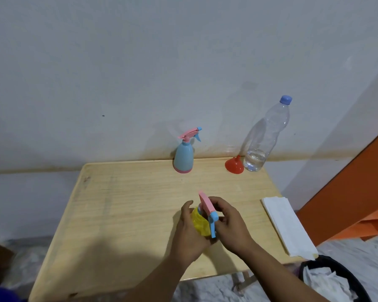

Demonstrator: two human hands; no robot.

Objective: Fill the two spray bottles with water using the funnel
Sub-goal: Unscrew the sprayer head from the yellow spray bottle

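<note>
Yellow translucent plastic spray bottle (200, 224) upright on the pale wooden counter (118, 214), near the front, centre. Left hand (189, 234) wrapped round the body, fingers curled on it. Right hand (226, 221) on the pink-and-blue trigger head (207, 211), fingers clamped around it. Head apparently seated on the neck; cannot tell whether being loosened or tightened, nor how much water inside.

Judged step: turning the trigger head on the neck. To do well: hold the body firm and flat on the counter, turn from the collar rather than the trigger lever, keep the bottle vertical so nothing spills, lift straight if a dip tube follows.

Around: light-blue plastic spray bottle with pink base and pink trigger (183, 158) at the back edge by the wall, head on. Small red plastic funnel (234, 165) mouth-down at back right, just beside a tall clear plastic water bottle with blue cap (263, 140), capped, water low in it. Folded white paper towels (286, 225) along the right edge. Black bin with crumpled white paper (332, 280) below, right.

Nothing between hands and funnel; reach across open counter. Tall bottle light, likely tippy.
</note>
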